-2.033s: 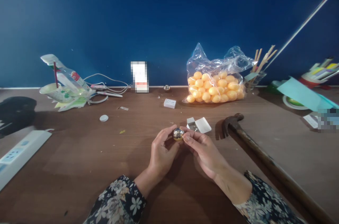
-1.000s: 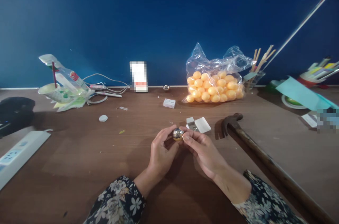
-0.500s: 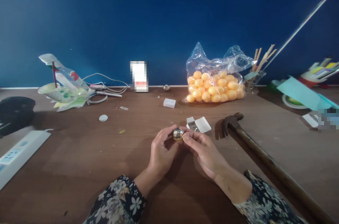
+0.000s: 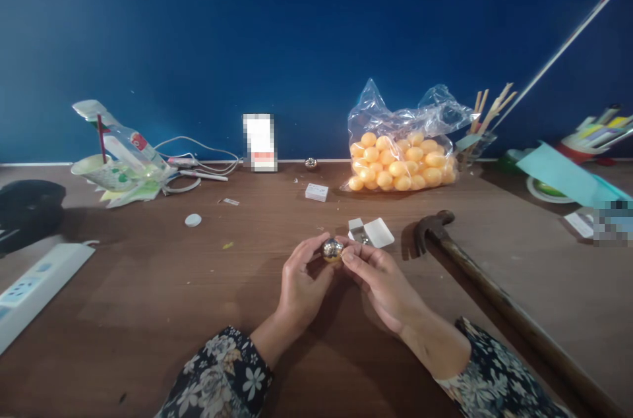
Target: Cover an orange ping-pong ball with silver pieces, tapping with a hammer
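A shiny metallic ball point(image 4: 333, 249) with a mirror-like, patterned surface is held between my two hands above the table. My left hand point(image 4: 305, 283) curls its fingers and thumb around the ball's left side. From the right, the thumb and fingertips of my right hand point(image 4: 383, 283) pinch at the ball's edge; whether something small sits between them is hidden. Just behind my right fingers lies a small opened white box point(image 4: 378, 233) with small shiny bits in it. A claw hammer point(image 4: 475, 279) with a wooden handle rests to the right of my right hand.
At the back stand a clear bag of yellow-orange balls point(image 4: 395, 164), another shiny ball point(image 4: 310, 163) and a small white box point(image 4: 316, 192). A white cap point(image 4: 192, 220), a power strip point(image 4: 44, 286) and a plastic bottle point(image 4: 143, 148) with cables are on the left. Pens point(image 4: 601, 128) stand far right.
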A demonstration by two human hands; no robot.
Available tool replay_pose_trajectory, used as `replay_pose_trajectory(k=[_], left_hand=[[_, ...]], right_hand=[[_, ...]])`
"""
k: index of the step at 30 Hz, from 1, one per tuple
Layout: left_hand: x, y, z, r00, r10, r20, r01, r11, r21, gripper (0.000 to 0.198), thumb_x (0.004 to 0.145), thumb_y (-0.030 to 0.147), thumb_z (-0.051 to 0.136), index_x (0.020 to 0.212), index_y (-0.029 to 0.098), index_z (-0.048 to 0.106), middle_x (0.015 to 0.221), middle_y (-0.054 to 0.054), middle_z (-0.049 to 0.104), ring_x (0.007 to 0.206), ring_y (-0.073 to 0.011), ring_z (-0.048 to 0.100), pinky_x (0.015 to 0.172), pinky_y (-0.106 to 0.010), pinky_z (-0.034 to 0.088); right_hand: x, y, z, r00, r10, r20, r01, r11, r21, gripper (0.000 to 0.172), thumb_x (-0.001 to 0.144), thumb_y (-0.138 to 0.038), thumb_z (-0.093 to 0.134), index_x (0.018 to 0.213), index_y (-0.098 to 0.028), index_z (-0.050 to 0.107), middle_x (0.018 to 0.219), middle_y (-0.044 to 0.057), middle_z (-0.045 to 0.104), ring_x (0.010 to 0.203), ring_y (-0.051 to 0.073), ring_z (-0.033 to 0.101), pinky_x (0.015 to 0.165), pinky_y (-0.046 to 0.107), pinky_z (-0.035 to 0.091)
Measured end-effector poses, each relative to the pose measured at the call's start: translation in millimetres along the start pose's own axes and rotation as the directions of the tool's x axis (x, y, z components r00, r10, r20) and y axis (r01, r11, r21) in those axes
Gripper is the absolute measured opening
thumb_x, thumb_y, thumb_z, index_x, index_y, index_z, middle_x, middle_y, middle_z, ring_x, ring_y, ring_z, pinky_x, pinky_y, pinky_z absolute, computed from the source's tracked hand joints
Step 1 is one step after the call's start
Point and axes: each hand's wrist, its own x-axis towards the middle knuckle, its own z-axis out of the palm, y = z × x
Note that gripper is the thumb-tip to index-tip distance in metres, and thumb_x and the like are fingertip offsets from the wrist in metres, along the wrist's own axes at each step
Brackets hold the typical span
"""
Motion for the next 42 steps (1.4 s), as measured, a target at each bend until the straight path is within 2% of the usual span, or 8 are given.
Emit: replay_pose_trajectory(k=[17, 24, 29, 42], left_hand=[[0.4, 5.0, 0.4, 1.000, 0.013, -0.011, -0.013, 0.999, 0.037, 0.042, 0.071, 0.009, 0.064, 0.111, 0.022, 0.064, 0.109, -0.006, 0.065, 0.099, -0.0191, 0.065, 0.089, -0.034, 0.055], [0.0, 4.4, 0.2, 0.999, 0.035, -0.008, -0.035, 0.998, 0.056, 0.045, 0.071, 0.006, 0.062, 0.113, 0.022, 0.064, 0.109, -0.006, 0.065, 0.100, -0.0198, 0.065, 0.089, -0.035, 0.055], [0.2, 3.6, 0.1, 0.999, 0.042, 0.001, -0.042, 0.998, 0.050, 0.042, 0.073, 0.011, 0.064, 0.113, 0.022, 0.064, 0.109, -0.007, 0.065, 0.100, -0.0199, 0.065, 0.088, -0.035, 0.055], [0.8, 8.9, -1.9, 0.996, 0.085, 0.008, -0.085, 0.980, 0.182, 0.042, 0.071, 0.006, 0.062, 0.110, 0.022, 0.064, 0.104, -0.005, 0.068, 0.097, -0.0187, 0.065, 0.087, -0.034, 0.054]], right_hand=[[1.0, 1.0, -1.8, 1.000, -0.004, 0.007, 0.004, 1.000, -0.020, 0.012, 0.074, -0.030, 0.074, 0.071, -0.019, 0.069, 0.106, 0.002, 0.066, 0.098, 0.016, 0.056, 0.091, 0.028, 0.041], [-0.2, -0.4, 0.1, 1.000, -0.004, 0.003, 0.004, 0.999, -0.034, 0.016, 0.072, -0.031, 0.075, 0.066, -0.018, 0.067, 0.105, 0.003, 0.066, 0.097, 0.017, 0.056, 0.089, 0.028, 0.042], [-0.1, 0.0, -1.2, 1.000, -0.012, 0.014, 0.013, 0.999, -0.036, 0.016, 0.072, -0.030, 0.075, 0.067, -0.018, 0.066, 0.105, 0.003, 0.066, 0.099, 0.017, 0.056, 0.090, 0.028, 0.042], [0.9, -0.1, -2.0, 1.000, -0.018, -0.013, 0.018, 0.999, -0.051, 0.017, 0.071, -0.031, 0.076, 0.065, -0.018, 0.066, 0.104, 0.004, 0.067, 0.100, 0.018, 0.057, 0.093, 0.030, 0.040]])
